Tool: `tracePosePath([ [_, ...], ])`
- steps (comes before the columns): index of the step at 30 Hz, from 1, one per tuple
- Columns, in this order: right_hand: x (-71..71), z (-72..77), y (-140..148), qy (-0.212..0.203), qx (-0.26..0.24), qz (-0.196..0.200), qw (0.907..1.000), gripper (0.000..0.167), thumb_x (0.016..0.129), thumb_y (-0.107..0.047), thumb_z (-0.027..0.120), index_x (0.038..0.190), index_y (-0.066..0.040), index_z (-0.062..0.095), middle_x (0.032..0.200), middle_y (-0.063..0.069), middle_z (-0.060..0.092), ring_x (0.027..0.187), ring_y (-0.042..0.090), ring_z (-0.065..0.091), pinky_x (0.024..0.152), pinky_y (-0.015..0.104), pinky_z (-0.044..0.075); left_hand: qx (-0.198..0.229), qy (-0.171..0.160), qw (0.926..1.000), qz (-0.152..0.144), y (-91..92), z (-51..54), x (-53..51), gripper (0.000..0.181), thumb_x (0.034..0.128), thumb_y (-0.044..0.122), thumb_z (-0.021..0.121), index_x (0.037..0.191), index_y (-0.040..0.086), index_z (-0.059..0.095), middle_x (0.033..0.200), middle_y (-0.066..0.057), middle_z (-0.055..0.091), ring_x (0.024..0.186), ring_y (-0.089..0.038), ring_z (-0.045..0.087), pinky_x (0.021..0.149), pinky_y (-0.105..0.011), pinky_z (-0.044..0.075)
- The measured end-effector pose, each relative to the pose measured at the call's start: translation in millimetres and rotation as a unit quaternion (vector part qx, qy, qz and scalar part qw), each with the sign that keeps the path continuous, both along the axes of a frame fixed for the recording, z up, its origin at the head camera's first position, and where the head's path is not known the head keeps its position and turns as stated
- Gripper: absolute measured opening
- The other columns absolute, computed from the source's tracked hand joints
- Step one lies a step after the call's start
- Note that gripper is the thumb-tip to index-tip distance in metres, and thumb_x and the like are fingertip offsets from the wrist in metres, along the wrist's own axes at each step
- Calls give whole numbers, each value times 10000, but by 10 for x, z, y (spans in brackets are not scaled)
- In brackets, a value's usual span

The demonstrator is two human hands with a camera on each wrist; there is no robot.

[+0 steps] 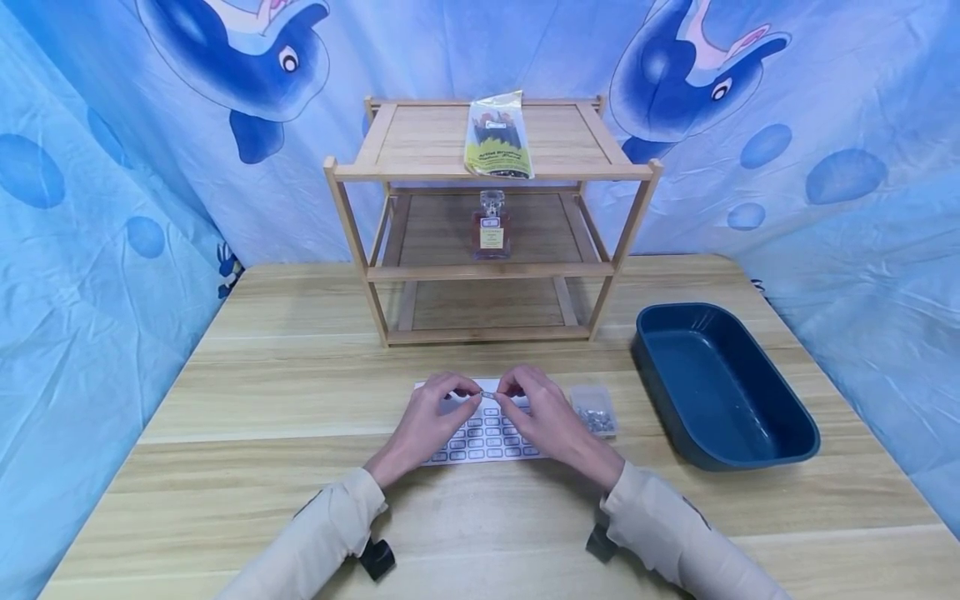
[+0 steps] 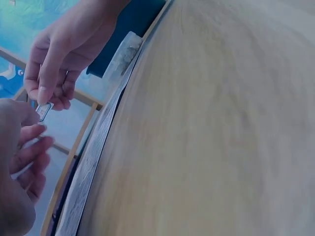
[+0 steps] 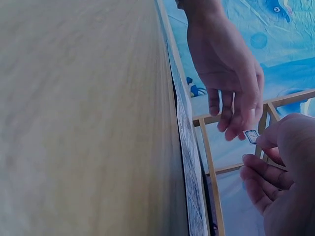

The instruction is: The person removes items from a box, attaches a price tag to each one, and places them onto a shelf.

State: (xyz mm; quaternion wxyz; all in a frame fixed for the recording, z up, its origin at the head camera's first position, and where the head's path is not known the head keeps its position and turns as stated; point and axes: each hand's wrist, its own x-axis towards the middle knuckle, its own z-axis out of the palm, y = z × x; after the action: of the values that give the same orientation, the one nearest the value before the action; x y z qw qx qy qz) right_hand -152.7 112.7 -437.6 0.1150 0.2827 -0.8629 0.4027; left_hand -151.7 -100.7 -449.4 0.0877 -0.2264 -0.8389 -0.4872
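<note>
A small white label with a dark blue border [image 1: 487, 395] is stretched between my two hands above a sheet of similar labels [image 1: 483, 442]. My left hand [image 1: 427, 421] pinches one end between thumb and forefinger. At the other end, my right hand [image 1: 551, 421] pinches it the same way. Both wrist views show the label [image 2: 44, 112] held up off the sheet, its marking too small to read. In the right wrist view, the other fingers of my right hand [image 3: 290, 172] are loosely curled. My hands partly hide the sheet's upper part.
Right of the sheet sits a clear plastic box [image 1: 595, 410] of small metallic pieces. Farther right is a dark blue basin [image 1: 660, 400]. A wooden rack [image 1: 487, 272] stands behind, bearing a perfume bottle [image 1: 491, 229] and, on top, an artist brush packet [image 1: 497, 142].
</note>
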Motion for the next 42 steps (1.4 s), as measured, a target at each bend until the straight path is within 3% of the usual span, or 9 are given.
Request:
tracePosePath([
  [8, 9, -6, 6, -227, -195, 3, 9996, 128, 947, -21, 711, 1045, -56, 636, 975, 11, 644, 939, 168, 649, 839, 342, 590, 228, 127, 9997, 38, 44, -18, 14, 42, 943, 56, 735, 976, 74, 756, 951, -33, 730, 966, -185, 639, 904, -412, 526],
  [13, 7, -6, 15, -359, -447, 44, 9983, 210, 941, -9, 711, 1127, -10, 614, 952, 17, 646, 887, 158, 640, 807, 345, 587, 523, 25, 9986, 59, 44, -10, 22, 47, 940, 48, 740, 977, 68, 762, 932, -1, 715, 937, -179, 634, 868, -376, 527],
  [18, 4, 4, 25, -504, -555, 104, 9971, 96, 953, 0, 688, 1025, -44, 643, 927, 2, 646, 887, 161, 635, 811, 334, 582, 746, -136, 9971, 7, 53, -6, 22, 72, 933, 25, 742, 989, 64, 766, 909, 40, 694, 913, -166, 622, 821, -346, 524],
  [35, 29, 15, 147, -704, -605, -38, 9957, 120, 961, 19, 680, 956, -100, 661, 902, -32, 646, 873, 139, 637, 795, 342, 579, 575, -353, 9977, 39, 192, -1, 8, 47, 951, 72, 733, 979, 88, 767, 946, 11, 717, 964, -166, 631, 874, -377, 522],
  [42, 42, 16, 216, -881, -527, -266, 9944, 98, 967, -6, 682, 954, -103, 668, 894, -32, 646, 864, 138, 627, 780, 331, 565, 479, -337, 9982, -92, 258, 20, -8, 58, 960, 64, 721, 972, 106, 760, 925, 71, 697, 965, -160, 623, 903, -427, 510],
])
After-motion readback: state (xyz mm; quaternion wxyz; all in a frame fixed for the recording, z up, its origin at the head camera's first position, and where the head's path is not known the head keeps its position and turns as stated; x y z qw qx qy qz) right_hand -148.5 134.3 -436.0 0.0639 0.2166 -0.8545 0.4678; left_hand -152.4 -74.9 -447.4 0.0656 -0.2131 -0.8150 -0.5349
